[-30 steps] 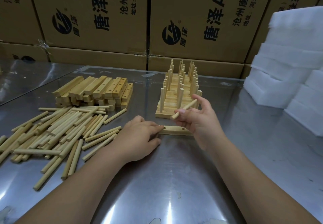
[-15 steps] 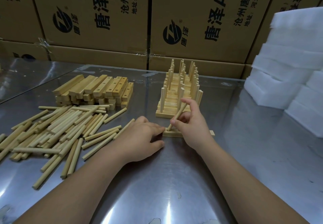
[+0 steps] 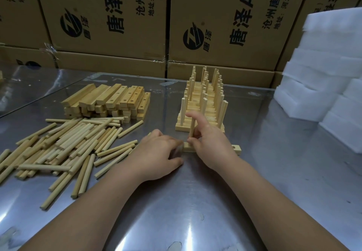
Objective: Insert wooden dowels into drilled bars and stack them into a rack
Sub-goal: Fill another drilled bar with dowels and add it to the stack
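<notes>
The right hand (image 3: 211,145) pinches a dowel (image 3: 193,127) between thumb and fingers. A second ago that dowel lay slanted above the bar (image 3: 236,150); now it stands upright with its foot in the hole near the bar's left end, so this peg looks seated or nearly so. The left hand (image 3: 158,155), its fingertips blurred, curls around that same end and steadies the bar on the tabletop (image 3: 195,201). The hole at the right end is still empty. Just behind stands the rack (image 3: 203,102); loose dowels (image 3: 64,147) and spare bars (image 3: 109,100) lie to the left
</notes>
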